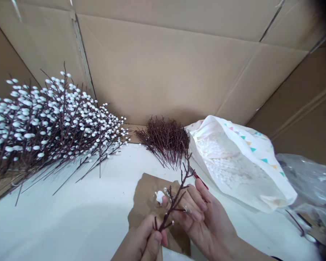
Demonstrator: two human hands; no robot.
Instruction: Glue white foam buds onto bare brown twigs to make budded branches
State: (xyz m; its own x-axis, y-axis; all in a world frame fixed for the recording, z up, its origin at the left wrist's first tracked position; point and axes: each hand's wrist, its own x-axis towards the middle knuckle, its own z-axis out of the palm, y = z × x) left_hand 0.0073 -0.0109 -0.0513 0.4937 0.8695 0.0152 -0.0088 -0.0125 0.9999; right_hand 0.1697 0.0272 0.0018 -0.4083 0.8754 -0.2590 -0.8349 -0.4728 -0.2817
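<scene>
My left hand (pixel 148 237) pinches the lower end of a dark brown artificial twig (pixel 176 197), which slants up and to the right. Dabs of white paste sit on some of its side tips. Behind the twig, my right hand (pixel 206 214) is turned palm up with its fingers apart and loosely bent; whether they touch the twig I cannot tell. White smears show near those fingers. Under both hands lies a torn piece of brown cardboard (pixel 141 203), bearing a white lump of paste (pixel 159 197) close to my right fingertips.
Many brown twigs with white berries (pixel 57 119) are heaped at the left. Bare twigs (pixel 167 141) form a bundle at the back. On the right, a patterned white bag (pixel 260 156) holds white pellets, beside clear plastic (pixel 309 177) and a red-handled tool (pixel 202 181). Cardboard walls (pixel 163 69) enclose the table.
</scene>
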